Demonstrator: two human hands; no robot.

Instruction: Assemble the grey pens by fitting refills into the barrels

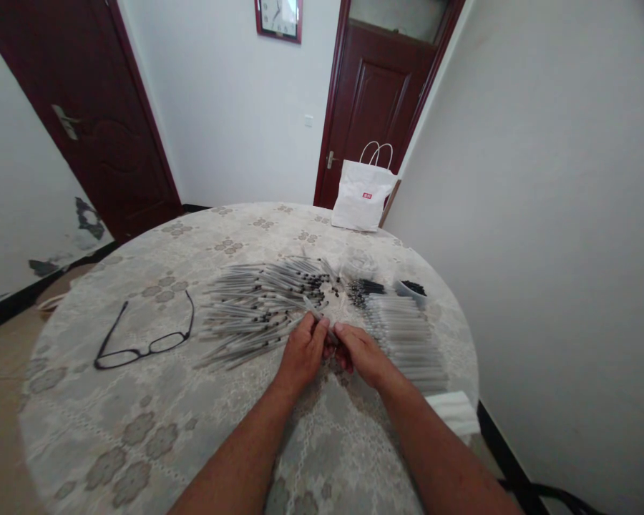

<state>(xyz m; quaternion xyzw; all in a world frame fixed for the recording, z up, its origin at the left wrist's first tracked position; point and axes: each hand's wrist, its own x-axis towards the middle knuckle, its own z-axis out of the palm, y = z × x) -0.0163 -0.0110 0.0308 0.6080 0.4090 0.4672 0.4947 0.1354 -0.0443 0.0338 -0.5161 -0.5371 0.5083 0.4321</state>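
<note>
My left hand (pixel 302 352) and my right hand (pixel 360 353) meet at the middle of the round table (pixel 139 443), fingers pinched together round one clear pen (pixel 318 312) that sticks up and away from them. Just beyond my left hand lies a wide heap of clear pens with black tips (pixel 257 307). To the right of my right hand sits a neat row of clear pen barrels (pixel 405 336). A bunch of black refills (pixel 363 290) and a small cup of black parts (pixel 412 289) lie behind that row.
Black-framed glasses (pixel 144 343) lie on the table's left side. A white paper bag (pixel 363 194) stands at the far edge by a dark red door (pixel 376 100). A white wall runs close on the right. A folded white cloth (pixel 454 411) hangs at the near right rim.
</note>
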